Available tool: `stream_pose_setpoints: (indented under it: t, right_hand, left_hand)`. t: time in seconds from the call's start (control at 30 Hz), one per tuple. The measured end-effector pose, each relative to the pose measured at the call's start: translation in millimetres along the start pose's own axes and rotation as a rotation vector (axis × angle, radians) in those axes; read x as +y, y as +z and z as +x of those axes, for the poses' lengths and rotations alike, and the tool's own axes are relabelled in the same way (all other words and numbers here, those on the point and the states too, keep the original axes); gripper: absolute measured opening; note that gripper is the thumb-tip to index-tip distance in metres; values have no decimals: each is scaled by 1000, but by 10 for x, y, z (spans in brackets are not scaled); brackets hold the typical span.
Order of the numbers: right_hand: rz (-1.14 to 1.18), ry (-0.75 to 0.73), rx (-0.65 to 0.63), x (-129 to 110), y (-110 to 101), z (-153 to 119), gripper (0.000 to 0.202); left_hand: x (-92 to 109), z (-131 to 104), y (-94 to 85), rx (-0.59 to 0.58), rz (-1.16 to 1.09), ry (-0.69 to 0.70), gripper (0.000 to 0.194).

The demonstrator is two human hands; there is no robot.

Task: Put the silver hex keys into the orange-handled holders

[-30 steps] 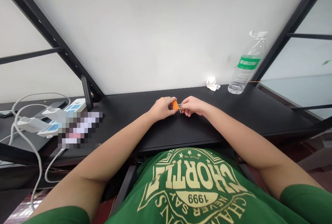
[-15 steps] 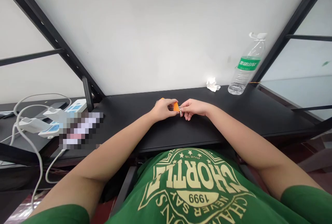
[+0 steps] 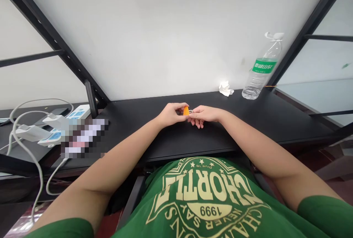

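Between my two hands, over the black table, is a small orange object (image 3: 186, 111) with a curved metal loop (image 3: 191, 111) at its right side. It looks like a padlock. My left hand (image 3: 172, 114) grips the orange part between thumb and fingers. My right hand (image 3: 202, 115) has its thumb and fingers pinched at the loop side, its lower fingers curled beneath. The fingers hide part of the loop, and the far side of the orange part is hidden too.
The black table (image 3: 171, 140) reaches back to a white wall. A crumpled tissue (image 3: 225, 89) and a clear bottle (image 3: 260, 69) stand at the back right. At the left lie a power strip (image 3: 79, 112) with white cables and a pixelated item (image 3: 85, 137).
The right hand's fingers have closed in around the metal loop, covering more of it. The orange object has moved slightly left and up. Small spiky bits behind the left hand no longer show.
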State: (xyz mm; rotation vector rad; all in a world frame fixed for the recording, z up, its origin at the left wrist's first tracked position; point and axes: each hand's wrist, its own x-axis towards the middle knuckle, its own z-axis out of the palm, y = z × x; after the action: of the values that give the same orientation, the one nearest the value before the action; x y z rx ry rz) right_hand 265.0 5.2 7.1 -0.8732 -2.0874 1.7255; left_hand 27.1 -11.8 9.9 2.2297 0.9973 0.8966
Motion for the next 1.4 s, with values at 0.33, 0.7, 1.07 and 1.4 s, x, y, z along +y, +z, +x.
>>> stream_pose_setpoints:
  t: [0.33,0.7,1.07,1.4]
  right_hand:
    - [283,-108,-45,149,-52,84,56]
    - [-550,5,455,58,-269,-38,31]
    - [-1016,216,420,46,-236,-26,9]
    - [-841,-232,397,79,-125,34,14]
  left_hand:
    - [80,7,13,-19,-210,-4,49]
    - [-22,5,-7,-115,332,-14,44]
    - [-242,37,9,-54,338,-169,56]
    - [-298,19,38,-31,296,-159,63]
